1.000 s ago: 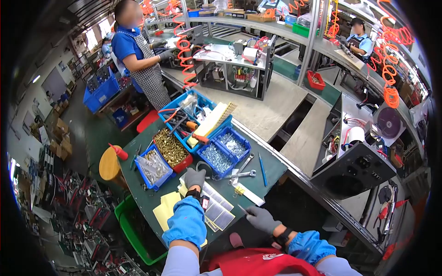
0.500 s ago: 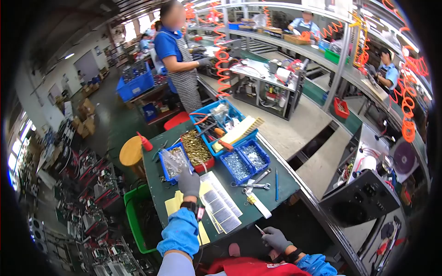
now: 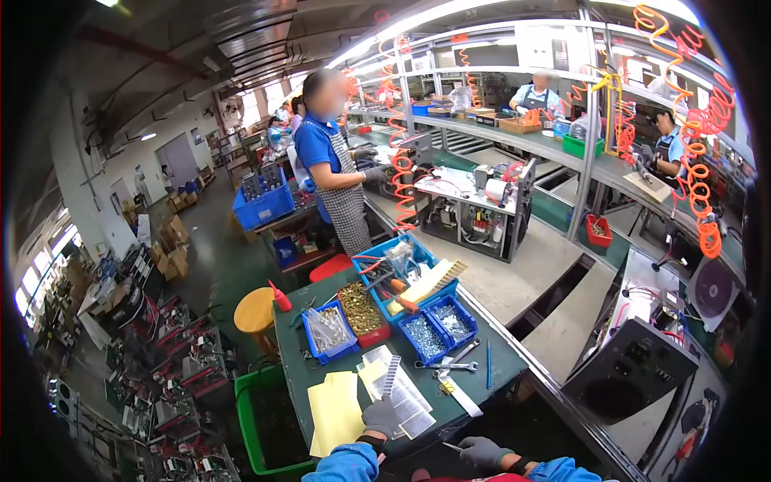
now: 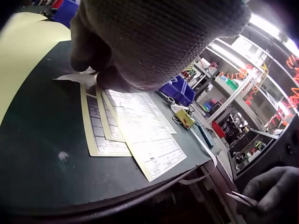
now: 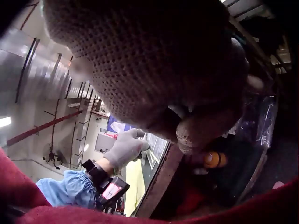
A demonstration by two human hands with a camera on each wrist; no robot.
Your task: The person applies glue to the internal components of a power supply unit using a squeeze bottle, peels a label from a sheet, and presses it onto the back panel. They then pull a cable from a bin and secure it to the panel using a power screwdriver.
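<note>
My gloved left hand (image 3: 381,418) is at the near end of the printed label sheets (image 3: 414,404) on the green table. It pinches a narrow striped strip (image 3: 392,373) that stands up from the fingers in the head view. In the left wrist view a white piece (image 4: 74,77) shows beneath the fingertips, close over the labels. My gloved right hand (image 3: 482,452) is off the table's front edge and holds tweezers (image 4: 241,199), their two thin tips pointing toward the table. Yellow backing paper (image 3: 335,414) lies left of the labels.
Blue bins of screws (image 3: 424,337), a red bin of brass parts (image 3: 361,309), a blue bin of plastic bags (image 3: 328,331) and a tool bin (image 3: 393,261) line the table's far side. Wrenches (image 3: 450,365) and a blue pen (image 3: 489,365) lie at right. A person (image 3: 329,161) stands beyond.
My left hand has drawn back from the far end of the labels toward me, and the striped strip now shows in it. The right hand still holds the tweezers. The head view has tilted up.
</note>
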